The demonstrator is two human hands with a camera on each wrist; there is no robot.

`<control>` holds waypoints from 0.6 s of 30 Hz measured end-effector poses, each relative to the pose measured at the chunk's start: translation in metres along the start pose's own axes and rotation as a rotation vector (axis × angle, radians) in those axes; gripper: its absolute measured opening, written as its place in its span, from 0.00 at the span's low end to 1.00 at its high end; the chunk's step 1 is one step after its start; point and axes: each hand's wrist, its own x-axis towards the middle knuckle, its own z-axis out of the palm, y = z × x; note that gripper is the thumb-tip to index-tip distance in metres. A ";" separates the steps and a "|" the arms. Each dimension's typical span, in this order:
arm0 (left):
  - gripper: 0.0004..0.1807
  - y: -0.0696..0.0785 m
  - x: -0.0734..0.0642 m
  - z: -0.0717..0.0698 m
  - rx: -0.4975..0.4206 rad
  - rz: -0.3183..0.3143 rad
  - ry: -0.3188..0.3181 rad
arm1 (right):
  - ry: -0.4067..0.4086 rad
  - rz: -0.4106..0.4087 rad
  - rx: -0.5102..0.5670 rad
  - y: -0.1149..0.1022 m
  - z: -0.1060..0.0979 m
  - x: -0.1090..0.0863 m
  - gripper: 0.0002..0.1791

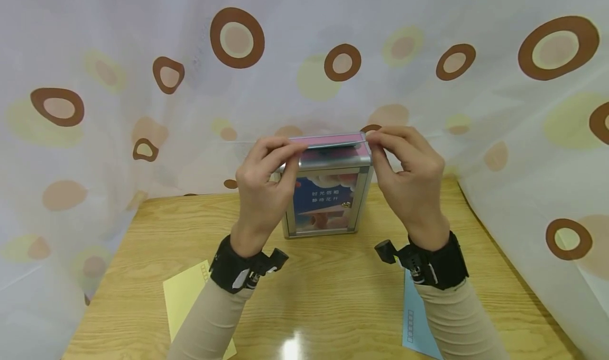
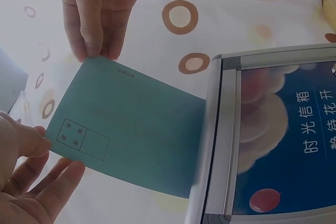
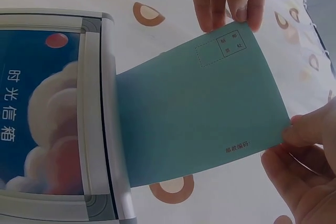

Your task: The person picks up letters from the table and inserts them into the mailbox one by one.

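Observation:
A teal envelope (image 2: 142, 124) with a printed stamp box stands up from the top of a metal-framed letter box (image 1: 325, 199); its lower end is hidden behind the top edge. My left hand (image 1: 266, 183) pinches one upper corner of the envelope between thumb and fingers. At the opposite corner, my right hand (image 1: 409, 177) pinches it the same way. In the right wrist view the envelope (image 3: 199, 108) slants out of the box, with the right hand (image 3: 310, 161) at its outer corner. The box has a pink top and a picture door with a small lock.
A yellow envelope (image 1: 185, 291) lies on the wooden table (image 1: 333, 296) under the left forearm. Partly beneath the right forearm is a blue envelope (image 1: 416, 317). Behind the box hangs a white curtain (image 1: 285, 95) with brown ring patterns, which also runs along both sides.

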 end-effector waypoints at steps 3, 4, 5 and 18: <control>0.08 -0.002 -0.001 0.000 0.001 -0.004 0.002 | -0.007 0.003 0.005 0.002 0.001 -0.001 0.07; 0.08 -0.002 -0.001 0.001 0.002 -0.004 0.002 | -0.009 0.005 0.008 0.002 0.001 -0.001 0.07; 0.08 -0.003 -0.001 0.001 0.002 -0.007 0.002 | -0.011 0.006 0.010 0.002 0.002 -0.002 0.06; 0.08 -0.008 -0.004 0.001 0.004 -0.022 -0.005 | -0.052 0.015 -0.012 0.009 0.006 -0.005 0.07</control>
